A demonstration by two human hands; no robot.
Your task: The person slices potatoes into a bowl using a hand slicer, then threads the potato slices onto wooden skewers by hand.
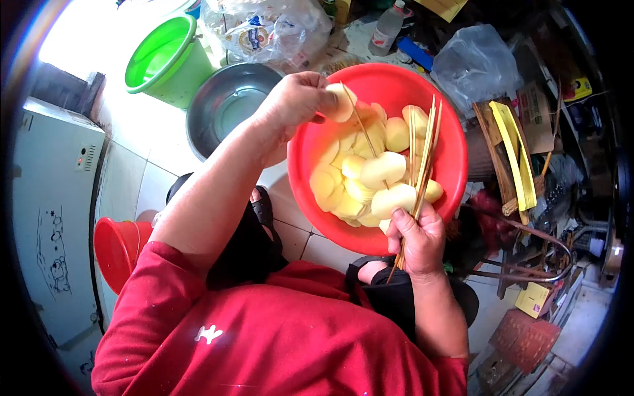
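Observation:
My left hand [298, 100] pinches a thin round potato slice [342, 102] at the upper tip of a bamboo skewer [363, 129]. Lower on that same skewer sit two more potato slices [383, 170]. Closed around a bundle of bamboo skewers [426, 158] is my right hand [421, 239], its thumb against the lowest threaded slice. Both hands are over a red plastic basin [457, 152], which holds a heap of pale yellow potato slices [328, 185]. The lower ends of the skewers stick out below my right hand.
A steel bowl [198, 112] and a green bucket [137, 80] stand at the upper left, with a red bucket [113, 254] below. A white cabinet [63, 152] lines the left side. Plastic bags [475, 66], a bottle [386, 30] and wooden strips [495, 145] clutter the right.

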